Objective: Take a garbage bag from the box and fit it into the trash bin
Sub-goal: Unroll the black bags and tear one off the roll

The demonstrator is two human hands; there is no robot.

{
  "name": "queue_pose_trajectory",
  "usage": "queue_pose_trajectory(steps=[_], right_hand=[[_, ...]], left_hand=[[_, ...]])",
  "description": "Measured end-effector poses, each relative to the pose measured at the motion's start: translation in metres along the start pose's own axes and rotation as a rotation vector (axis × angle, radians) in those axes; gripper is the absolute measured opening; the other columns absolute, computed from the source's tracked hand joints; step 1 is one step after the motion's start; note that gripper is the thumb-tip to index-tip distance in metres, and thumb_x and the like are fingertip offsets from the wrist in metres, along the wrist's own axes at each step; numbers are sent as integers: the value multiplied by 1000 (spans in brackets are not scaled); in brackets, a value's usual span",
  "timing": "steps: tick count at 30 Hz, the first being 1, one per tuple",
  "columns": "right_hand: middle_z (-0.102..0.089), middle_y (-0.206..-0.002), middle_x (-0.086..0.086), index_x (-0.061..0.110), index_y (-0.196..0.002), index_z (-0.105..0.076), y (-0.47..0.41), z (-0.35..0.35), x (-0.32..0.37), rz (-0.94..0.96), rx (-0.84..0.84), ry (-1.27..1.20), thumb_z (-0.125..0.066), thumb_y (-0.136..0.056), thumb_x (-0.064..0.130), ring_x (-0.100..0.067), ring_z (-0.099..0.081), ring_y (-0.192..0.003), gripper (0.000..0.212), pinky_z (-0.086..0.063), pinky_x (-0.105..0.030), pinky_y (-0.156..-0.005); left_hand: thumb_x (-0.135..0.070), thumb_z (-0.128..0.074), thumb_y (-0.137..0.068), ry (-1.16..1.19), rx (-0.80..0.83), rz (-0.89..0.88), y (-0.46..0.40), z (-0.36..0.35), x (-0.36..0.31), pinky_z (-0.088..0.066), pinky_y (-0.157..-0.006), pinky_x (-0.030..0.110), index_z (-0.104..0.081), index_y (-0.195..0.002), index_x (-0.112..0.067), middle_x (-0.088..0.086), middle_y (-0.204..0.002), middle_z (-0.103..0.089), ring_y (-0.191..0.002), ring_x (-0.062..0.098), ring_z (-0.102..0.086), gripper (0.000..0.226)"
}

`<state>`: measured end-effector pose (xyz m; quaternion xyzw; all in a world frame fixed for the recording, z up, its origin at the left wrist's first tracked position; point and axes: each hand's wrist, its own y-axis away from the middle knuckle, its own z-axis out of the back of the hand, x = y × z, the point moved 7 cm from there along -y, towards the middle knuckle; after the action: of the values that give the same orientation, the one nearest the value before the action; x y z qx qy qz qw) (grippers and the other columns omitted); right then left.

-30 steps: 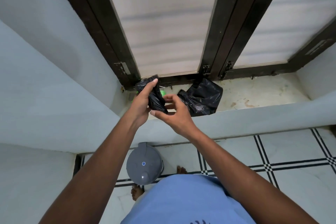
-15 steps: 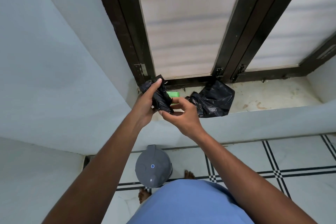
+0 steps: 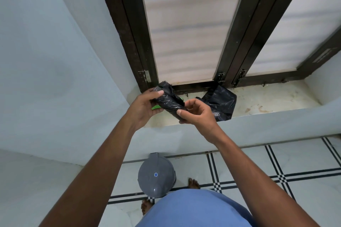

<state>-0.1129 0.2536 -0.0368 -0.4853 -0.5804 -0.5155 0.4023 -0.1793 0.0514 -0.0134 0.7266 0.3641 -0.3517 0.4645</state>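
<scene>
Both hands up over the sill (image 3: pixel 258 101). Left hand (image 3: pixel 145 106) has its grip clamped on one end of the folded black bag (image 3: pixel 168 100); right hand (image 3: pixel 197 114) pinches the other end between thumb and fingers. Green box (image 3: pixel 156 107) barely shows behind the bag. Second black bag (image 3: pixel 220 102) lies on the sill, just right. Grey bin (image 3: pixel 156 177) on the floor below, lid closed.

Single head view, looking steeply down, close over window ledge (image 3: pixel 267 101).

bag (image 3: pixel 219 101) on sill (image 3: pixel 267 103), bin (image 3: pixel 156 178) below on floor (image 3: pixel 304 186)
</scene>
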Motion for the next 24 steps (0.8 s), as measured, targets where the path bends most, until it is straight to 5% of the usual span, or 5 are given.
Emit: queue_pose_trajectory(steps=[3, 7, 15, 24], right_hand=[[-75, -132, -16, 12, -137, -66, 1, 2, 6, -46, 50, 3, -89, -85, 31, -38, -78, -112, 60, -68, -48, -87], [-83, -120, -5, 21, -134, -75, 1, -2, 14, -39, 57, 85, -82, -103, 35, -26, -80, -105, 34, -66, -38, -82], [-82, -95, -1, 9, -107, -77, 2, 6, 15, -35, -61, 69, -66, -114, 19, -15, -78, -89, 17, -71, -56, -78], [-82, -110, -23, 4, -107, -77, 1, 13, 13, -77, -91, -46, -63, -114, 14, -28, -80, -96, 19, -72, -53, -80]], left_hand=[[-25, -82, -87, -73, 42, -24, 1, -3, -6, -61, -105, 46, -67, -140, -13, 10, -128, -74, -122, 31, -71, 56], [-12, -78, -99, -142, 59, -53, 2, -8, -11, -66, -97, 45, -69, -137, -15, 7, -124, -77, -121, 33, -74, 39], [-8, -77, -99, -152, 33, -47, 3, 1, -10, -67, -90, 42, -67, -140, -14, 10, -130, -72, -122, 32, -73, 42], [-1, -68, -106, -84, 13, -6, 2, 6, 0, -66, -96, 55, -59, -154, -10, 20, -149, -63, -135, 41, -68, 50]])
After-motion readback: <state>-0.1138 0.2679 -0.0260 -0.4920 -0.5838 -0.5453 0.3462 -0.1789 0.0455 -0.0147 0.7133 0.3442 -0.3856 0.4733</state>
